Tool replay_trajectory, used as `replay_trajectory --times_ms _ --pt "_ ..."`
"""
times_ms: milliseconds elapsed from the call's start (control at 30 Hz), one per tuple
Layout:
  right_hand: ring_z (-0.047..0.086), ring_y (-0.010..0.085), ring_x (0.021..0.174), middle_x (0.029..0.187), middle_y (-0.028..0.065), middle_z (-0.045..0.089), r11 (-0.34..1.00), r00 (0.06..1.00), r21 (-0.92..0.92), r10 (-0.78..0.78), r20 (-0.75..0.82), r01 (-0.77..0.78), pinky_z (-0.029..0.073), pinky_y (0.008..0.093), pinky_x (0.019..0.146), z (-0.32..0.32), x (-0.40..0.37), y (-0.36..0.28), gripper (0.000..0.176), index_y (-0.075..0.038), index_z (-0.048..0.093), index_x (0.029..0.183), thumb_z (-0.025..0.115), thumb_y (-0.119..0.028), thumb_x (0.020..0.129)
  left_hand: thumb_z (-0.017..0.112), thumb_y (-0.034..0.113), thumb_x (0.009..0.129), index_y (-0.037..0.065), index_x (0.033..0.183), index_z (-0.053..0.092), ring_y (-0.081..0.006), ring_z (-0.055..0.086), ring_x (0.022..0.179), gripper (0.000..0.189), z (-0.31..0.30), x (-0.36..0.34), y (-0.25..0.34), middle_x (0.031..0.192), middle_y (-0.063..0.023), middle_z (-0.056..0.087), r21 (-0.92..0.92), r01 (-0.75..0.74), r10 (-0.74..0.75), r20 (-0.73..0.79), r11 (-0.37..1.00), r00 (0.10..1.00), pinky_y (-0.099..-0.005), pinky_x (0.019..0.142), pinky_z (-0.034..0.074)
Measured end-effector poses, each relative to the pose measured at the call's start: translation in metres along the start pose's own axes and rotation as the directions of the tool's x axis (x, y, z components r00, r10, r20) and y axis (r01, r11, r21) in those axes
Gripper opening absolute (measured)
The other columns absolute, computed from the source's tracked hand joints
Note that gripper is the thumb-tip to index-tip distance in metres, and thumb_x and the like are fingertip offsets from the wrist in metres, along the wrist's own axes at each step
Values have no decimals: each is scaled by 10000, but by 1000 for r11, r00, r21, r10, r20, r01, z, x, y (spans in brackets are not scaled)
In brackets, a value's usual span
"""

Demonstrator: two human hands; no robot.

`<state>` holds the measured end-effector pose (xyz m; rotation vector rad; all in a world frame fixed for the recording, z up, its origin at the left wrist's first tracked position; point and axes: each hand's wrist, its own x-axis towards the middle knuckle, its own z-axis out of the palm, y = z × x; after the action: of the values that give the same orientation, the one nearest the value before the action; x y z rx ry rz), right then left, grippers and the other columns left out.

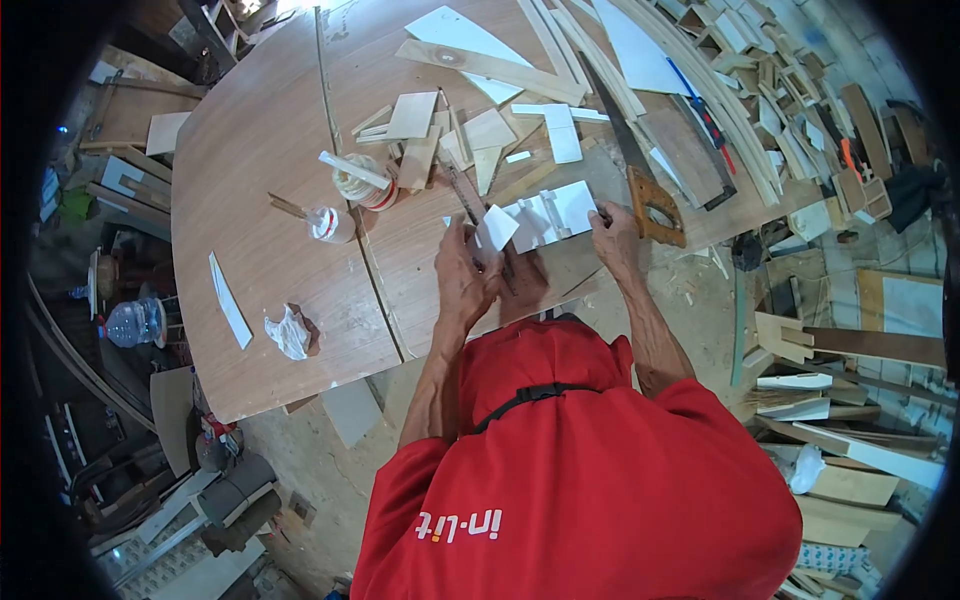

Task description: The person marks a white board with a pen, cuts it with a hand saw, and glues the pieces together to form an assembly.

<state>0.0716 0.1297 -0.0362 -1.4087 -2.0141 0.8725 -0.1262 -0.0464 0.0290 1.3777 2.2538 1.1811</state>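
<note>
Near the table's front edge, a white assembly (pixel 565 212) with raised cross strips lies between the hands. My left hand (pixel 466 275) has its fingers closed on a small white square piece (pixel 496 229), held at the assembly's left end. At the right end of the assembly, my right hand (pixel 614 235) pinches its corner. A dark metal ruler-like strip (pixel 466 193) passes behind the left hand, partly hidden by it.
A handsaw (pixel 655 205) lies right of the assembly. Glue tub (pixel 366 182) and small jar (pixel 330 225) stand to the left. Beyond are wood offcuts (pixel 412 117) and long strips (pixel 690 90). A crumpled white cloth (pixel 290 332) lies front left.
</note>
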Motion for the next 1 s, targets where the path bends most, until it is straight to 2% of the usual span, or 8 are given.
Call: replay_trajectory --times_ms 167,233,400,767,833,867,933,1000 --pt "629 319 829 978 176 649 986 985 -100 -145 -94 136 499 405 771 -21 -10 -38 375 11 607 1166 630 -170 838 765 122 729 -61 1338 356 -338 610 952 756 24 15 24 1082 -230 589 -85 182 -177 63 980 982 -405 795 509" --pt "639 228 845 1022 150 647 986 956 141 -123 267 88 514 336 751 -38 -19 -65 399 15 593 1210 641 -149 850 767 144 745 -47 1341 361 -319 633 933 746 31 18 30 1067 -214 599 -91 196 -193 38 976 980 -388 752 534" --pt "641 194 916 1041 135 672 888 895 459 -187 406 -23 515 319 802 -22 -32 -68 400 -3 551 1270 589 -90 881 795 178 737 -41 1356 355 -313 643 933 790 44 19 51 1062 -223 616 -86 215 -212 42 973 976 -389 769 534" --pt "616 256 1016 1081 151 652 764 834 629 -252 492 -141 478 371 909 -45 -14 -55 421 -15 558 1251 578 -81 836 624 130 908 -23 1192 519 -253 661 962 338 64 14 63 1100 -143 639 -287 332 -294 169 898 941 -343 801 535" --pt "576 219 1096 1284 146 532 836 859 504 -408 308 216 486 359 915 -47 -13 -55 464 -45 553 1285 603 -70 824 524 175 959 -2 1248 505 -254 649 998 340 63 15 67 1113 -125 635 -713 461 -336 322 528 885 -342 825 530" --pt "576 219 1096 1284 146 532 836 860 506 -406 308 213 486 359 915 -50 -14 -57 464 -45 553 1285 603 -70 824 524 175 959 -2 1248 505 -254 649 998 340 62 15 68 1113 -125 635 -711 463 -338 324 530 884 -342 825 530" --pt "488 328 1194 1287 156 521 827 833 374 -514 202 420 399 421 1015 -58 -13 -63 524 -25 558 1240 670 -135 740 444 238 975 -9 1300 469 -269 637 1027 409 58 15 68 1146 -140 625 -874 475 -267 437 98 859 -351 852 527" --pt "487 329 1196 1297 153 512 815 819 353 -542 187 459 403 423 1011 -63 -12 -69 537 -19 557 1234 686 -154 730 417 251 972 -43 1313 436 -298 635 1028 451 57 13 67 1181 -182 608 -891 451 -222 430 53 875 -383 859 532"
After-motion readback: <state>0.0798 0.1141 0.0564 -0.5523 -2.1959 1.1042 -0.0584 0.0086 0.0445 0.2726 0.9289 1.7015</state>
